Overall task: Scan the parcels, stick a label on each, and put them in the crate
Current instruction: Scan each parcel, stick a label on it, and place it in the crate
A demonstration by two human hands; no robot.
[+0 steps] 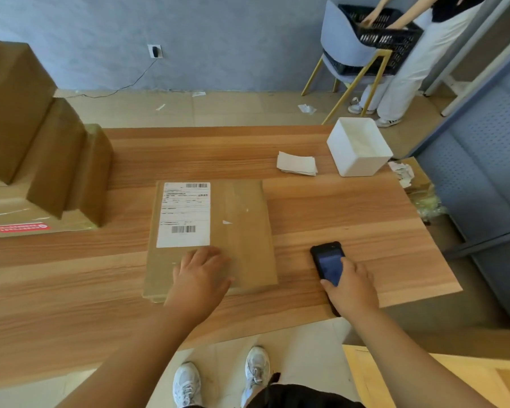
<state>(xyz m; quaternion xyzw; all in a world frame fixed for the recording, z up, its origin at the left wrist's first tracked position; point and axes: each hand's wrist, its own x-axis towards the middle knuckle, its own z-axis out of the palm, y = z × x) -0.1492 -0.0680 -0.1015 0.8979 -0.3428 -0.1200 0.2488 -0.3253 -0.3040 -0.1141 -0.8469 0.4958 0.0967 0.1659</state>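
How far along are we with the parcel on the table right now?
Done: the flat parcel already carries a white shipping label. In hand: the left hand rests flat on the parcel, and the right hand grips the handheld scanner lying beside it on the table. Left: crating this parcel, plus the boxes stacked at the left. More labels wait near the white bin.

My table (351, 207) is smooth, matt wood grain; the parcel (242, 219) matt brown cardboard, its label (184, 214) white paper; my scanner (327, 260) glossy black plastic.
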